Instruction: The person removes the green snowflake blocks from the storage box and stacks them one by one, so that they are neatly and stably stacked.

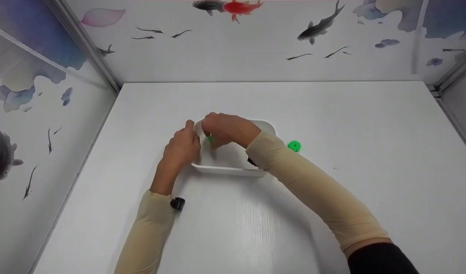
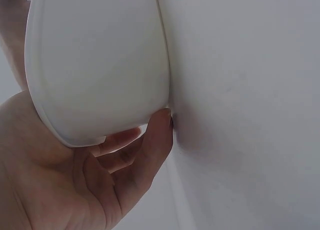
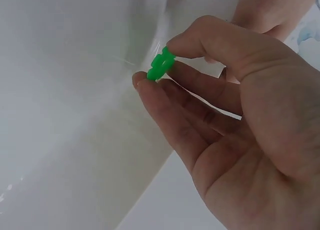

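A white tray (image 1: 229, 171) lies on the table, its middle partly covered by the hands. At the tray's left end, my left hand (image 1: 182, 145) grips the rim; in the left wrist view its fingers (image 2: 156, 140) curl up against the outer wall of the tray (image 2: 100, 55). My right hand (image 1: 229, 128) is over the tray's left part. Between thumb and fingertips it pinches a small green notched plastic disc (image 3: 161, 65), seen nearly edge-on in the right wrist view. A second green notched disc (image 1: 294, 145) lies flat on the table, right of the tray.
The white table (image 1: 225, 220) is bounded by a left panel (image 1: 39, 125) and a back panel (image 1: 233, 49), both printed with fish. Metal frame posts stand at the back corners. A black wrist device (image 1: 177, 203) sits on the left sleeve.
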`<state>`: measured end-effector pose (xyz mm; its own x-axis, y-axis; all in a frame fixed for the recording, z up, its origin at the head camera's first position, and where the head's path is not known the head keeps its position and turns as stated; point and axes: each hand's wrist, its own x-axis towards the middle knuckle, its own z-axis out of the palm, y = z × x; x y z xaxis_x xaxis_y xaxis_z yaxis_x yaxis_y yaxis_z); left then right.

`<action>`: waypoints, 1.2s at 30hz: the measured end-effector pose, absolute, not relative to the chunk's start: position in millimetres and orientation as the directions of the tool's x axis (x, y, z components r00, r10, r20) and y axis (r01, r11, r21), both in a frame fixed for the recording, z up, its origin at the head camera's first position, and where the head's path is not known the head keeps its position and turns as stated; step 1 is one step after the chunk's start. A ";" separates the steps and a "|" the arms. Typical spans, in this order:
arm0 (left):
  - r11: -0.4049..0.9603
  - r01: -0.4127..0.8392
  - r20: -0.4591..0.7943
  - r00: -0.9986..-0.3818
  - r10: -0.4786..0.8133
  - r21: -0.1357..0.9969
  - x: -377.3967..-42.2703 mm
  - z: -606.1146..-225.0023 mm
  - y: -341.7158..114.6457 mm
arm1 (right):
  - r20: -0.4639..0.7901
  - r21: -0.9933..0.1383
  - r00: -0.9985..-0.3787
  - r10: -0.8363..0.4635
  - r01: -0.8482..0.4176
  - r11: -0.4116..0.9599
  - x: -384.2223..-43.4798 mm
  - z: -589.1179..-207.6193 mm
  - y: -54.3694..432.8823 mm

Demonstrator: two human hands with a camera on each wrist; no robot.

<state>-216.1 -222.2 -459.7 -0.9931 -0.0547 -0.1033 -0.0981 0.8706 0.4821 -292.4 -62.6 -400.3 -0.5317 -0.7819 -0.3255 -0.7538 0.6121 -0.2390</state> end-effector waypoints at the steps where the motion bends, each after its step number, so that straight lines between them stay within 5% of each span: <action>1: 0.870 -0.101 -0.106 -0.993 -0.057 0.483 -216.3 -459.5 -221.8 | -0.318 -0.252 -0.525 -0.789 -0.756 0.605 -292.3 -398.3 -60.7; 13: 0.873 -0.131 -0.127 -0.989 -0.080 0.470 -215.6 -460.9 -222.6 | -0.118 -0.403 -0.413 -0.903 -0.811 0.423 -286.4 -382.4 -23.2; 23: 0.875 -0.147 -0.144 -0.986 -0.089 0.461 -214.4 -459.8 -220.1 | 0.055 -0.549 -0.395 -0.917 -0.779 0.303 -281.0 -372.7 19.1; 36: 0.876 -0.118 -0.096 -0.992 -0.083 0.468 -214.2 -460.6 -220.4 | 0.121 -0.684 -0.531 -0.839 -0.657 0.317 -271.6 -375.7 86.5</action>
